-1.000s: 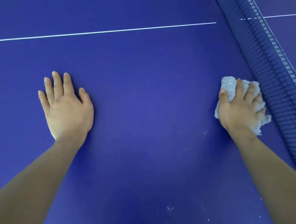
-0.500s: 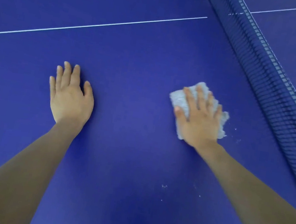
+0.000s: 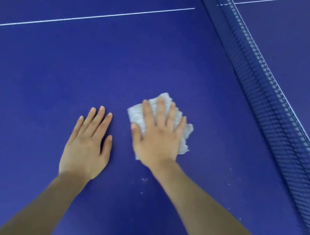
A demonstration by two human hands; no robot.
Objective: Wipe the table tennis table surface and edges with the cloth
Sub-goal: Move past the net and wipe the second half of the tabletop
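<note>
Head view. Right hand [image 3: 159,138] lies flat on the cloth [image 3: 137,115], fingers straight and spread, pressing it to the table [image 3: 56,72]; nothing is gripped. Left hand [image 3: 85,147] rests palm-down on the bare blue surface just beside it, fingers straight, holding nothing. Hands apart, thumbs near each other.

Cloth: white, crumpled, on the near half of the table, between the left hand and the net [image 3: 272,104], well apart from the net.

Surroundings: dark net runs diagonally from top centre to the lower right edge and closes off that side. White line [image 3: 88,18] crosses the surface beyond the hands and ends at the net. Small white specks [image 3: 143,179] lie below the right wrist, with more scattered towards the net.

Hidden or unclear: most of the cloth is under the palm, so its full outline cannot be made out. Both forearms are cut off at the bottom. No table edge is in frame.

Open room: wide bare surface to the left and ahead of both hands.
</note>
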